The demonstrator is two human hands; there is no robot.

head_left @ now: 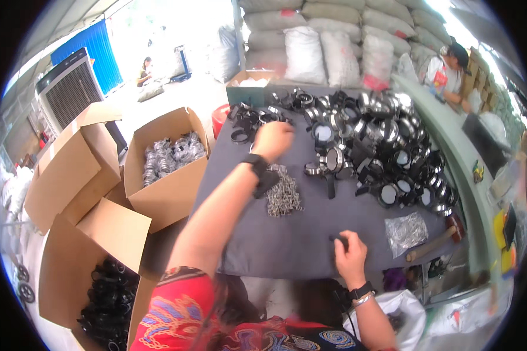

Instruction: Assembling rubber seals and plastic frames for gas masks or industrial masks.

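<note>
My left hand (273,140) reaches across the grey-topped table (246,245), its fingers curled, beside a group of black ring-shaped parts (240,136). Slight blur and the hand itself hide what the fingers hold, if anything. Under that wrist is a dark part (266,182), and beside it lies a heap of small metal pieces (284,196). Close to the near edge, my right hand (350,255) pinches a small black part (335,237). A big pile of shiny metal rings with black fittings (386,131) covers the table's far right.
Left of the table, one cardboard box (170,202) holds wrapped metal parts and another (61,275) holds black parts. A bag of small metal pieces (405,234) and a hammer (430,244) lie at the right edge. Beyond are stacked sacks (304,55) and a person (448,73).
</note>
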